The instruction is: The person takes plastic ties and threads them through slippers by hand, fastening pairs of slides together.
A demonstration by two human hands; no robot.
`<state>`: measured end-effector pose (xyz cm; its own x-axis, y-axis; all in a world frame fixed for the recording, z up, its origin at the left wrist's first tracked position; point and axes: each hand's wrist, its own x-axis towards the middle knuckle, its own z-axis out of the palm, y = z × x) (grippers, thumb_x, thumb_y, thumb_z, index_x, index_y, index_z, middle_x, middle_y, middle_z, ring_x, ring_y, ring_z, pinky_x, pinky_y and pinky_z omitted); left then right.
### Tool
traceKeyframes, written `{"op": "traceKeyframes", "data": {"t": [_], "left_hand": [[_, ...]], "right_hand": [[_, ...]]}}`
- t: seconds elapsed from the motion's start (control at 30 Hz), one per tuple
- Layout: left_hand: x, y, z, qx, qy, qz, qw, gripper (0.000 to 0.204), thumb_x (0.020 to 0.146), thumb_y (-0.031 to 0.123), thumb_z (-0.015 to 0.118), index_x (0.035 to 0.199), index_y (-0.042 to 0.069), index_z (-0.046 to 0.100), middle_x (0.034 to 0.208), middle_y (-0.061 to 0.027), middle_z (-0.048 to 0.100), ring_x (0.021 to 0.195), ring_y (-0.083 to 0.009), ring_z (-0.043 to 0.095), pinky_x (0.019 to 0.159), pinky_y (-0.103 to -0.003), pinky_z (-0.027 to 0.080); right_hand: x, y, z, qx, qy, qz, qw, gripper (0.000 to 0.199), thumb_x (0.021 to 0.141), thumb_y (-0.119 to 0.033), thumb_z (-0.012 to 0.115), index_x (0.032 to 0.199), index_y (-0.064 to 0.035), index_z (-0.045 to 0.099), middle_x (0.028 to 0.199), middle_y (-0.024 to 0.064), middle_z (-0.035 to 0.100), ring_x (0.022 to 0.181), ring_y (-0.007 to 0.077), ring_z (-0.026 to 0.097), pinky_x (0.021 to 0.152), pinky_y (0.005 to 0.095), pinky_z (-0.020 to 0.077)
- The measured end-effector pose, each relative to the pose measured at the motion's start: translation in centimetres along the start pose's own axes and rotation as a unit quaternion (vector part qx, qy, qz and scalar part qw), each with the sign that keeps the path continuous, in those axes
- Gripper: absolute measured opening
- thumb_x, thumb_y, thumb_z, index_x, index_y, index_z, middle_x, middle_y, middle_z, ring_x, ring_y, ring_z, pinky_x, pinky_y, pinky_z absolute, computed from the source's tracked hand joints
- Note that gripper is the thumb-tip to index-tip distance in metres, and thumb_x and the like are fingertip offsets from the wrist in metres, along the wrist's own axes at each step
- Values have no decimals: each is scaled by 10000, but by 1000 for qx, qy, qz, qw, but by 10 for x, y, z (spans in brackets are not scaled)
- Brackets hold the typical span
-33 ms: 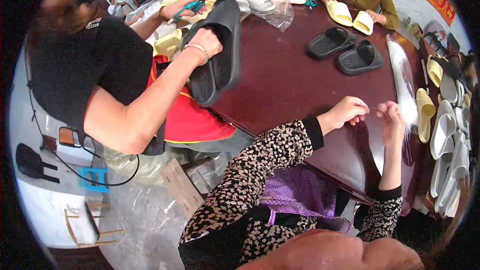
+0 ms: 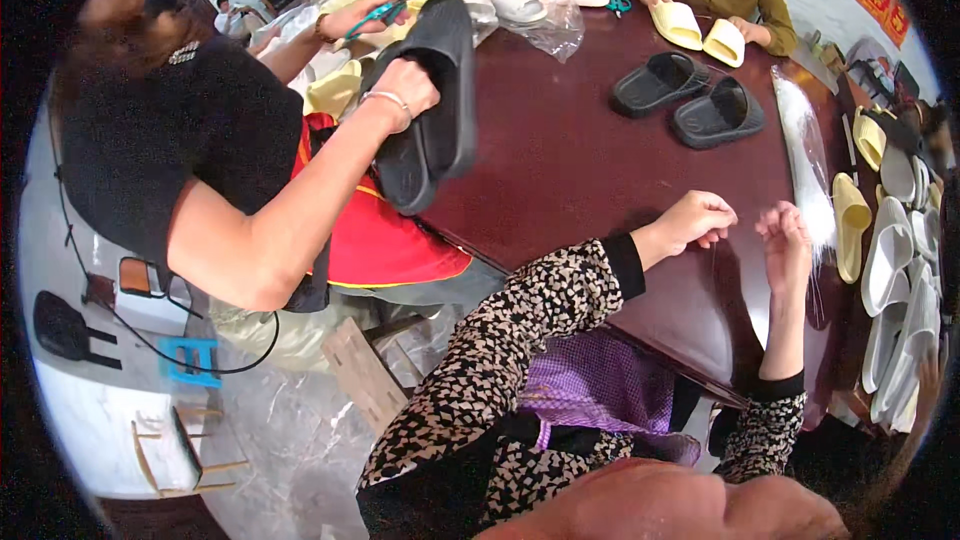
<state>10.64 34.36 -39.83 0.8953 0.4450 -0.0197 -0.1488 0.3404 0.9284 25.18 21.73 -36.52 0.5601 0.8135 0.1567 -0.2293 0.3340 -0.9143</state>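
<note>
My left hand [image 2: 690, 223], coming out of a black cuff on a patterned sleeve, hovers over the dark red table with its thumb and forefinger pinched on what looks like a thin strand, barely visible. Close by on its right, my right hand [image 2: 786, 245] is raised with its fingers bent in; whatever they grip is too fine to make out. Beyond it lies a long bundle of white strands [image 2: 805, 155] in clear plastic. A pair of black slide sandals [image 2: 700, 100] rests on the table ahead of my hands.
At the left, a person holds black slides [image 2: 450, 90] and teal-handled scissors [image 2: 380, 15]. Across the table [image 2: 560, 170], another person handles cream slides [image 2: 690, 30]. More slides pile up at the far side, and white slides [image 2: 890, 260] line the right. A wooden stool [image 2: 362, 375] stands below.
My right hand's fingers have shifted slightly, and the gap between my hands looks a little wider. The scissors held by the person at the left have turned a little.
</note>
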Motion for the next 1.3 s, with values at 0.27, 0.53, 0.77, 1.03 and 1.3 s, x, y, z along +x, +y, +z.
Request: {"op": "traceKeyframes", "data": {"t": [0.27, 0.53, 0.77, 1.03, 1.3], "left_hand": [[0, -3, 5, 117, -22, 45, 992, 113, 821, 126, 606, 816, 18, 640, 751, -25, 617, 658, -81, 549, 618, -219, 440], [-3, -7, 7, 329, -49, 207, 920, 134, 786, 129, 636, 818, -2, 638, 749, -58, 639, 697, -128, 589, 679, -259, 465], [-8, -3, 6, 354, -109, 168, 914, 143, 777, 125, 632, 830, -6, 646, 761, -86, 657, 706, -131, 608, 667, -276, 475], [-13, 7, 6, 305, -226, 55, 923, 145, 789, 134, 610, 825, -1, 647, 721, -49, 637, 632, -113, 579, 608, -265, 470], [-25, 25, 14, 225, -256, -46, 939, 161, 803, 178, 602, 824, 24, 643, 676, -3, 593, 571, -72, 520, 545, -221, 431]], "right_hand": [[-3, -2, -38, 143, 23, 64, 987, 165, 942, -195, 456, 1002, -61, 531, 601, -33, 385, 561, 104, 416, 601, 259, 414], [-2, -9, -44, 158, 15, 46, 986, 177, 951, -209, 439, 1010, -68, 530, 576, -62, 312, 489, 58, 292, 579, 242, 368], [1, -7, -58, 210, 89, 17, 974, 195, 955, -194, 426, 1061, -62, 523, 584, -51, 296, 474, 66, 263, 584, 243, 350], [3, -6, -69, 217, 87, 14, 972, 192, 950, -170, 429, 1081, -55, 510, 589, -50, 296, 475, 65, 267, 583, 245, 349], [-1, -8, -64, 185, 112, 26, 976, 206, 936, -173, 459, 1095, -49, 500, 588, -54, 297, 471, 62, 269, 577, 234, 339]]}}
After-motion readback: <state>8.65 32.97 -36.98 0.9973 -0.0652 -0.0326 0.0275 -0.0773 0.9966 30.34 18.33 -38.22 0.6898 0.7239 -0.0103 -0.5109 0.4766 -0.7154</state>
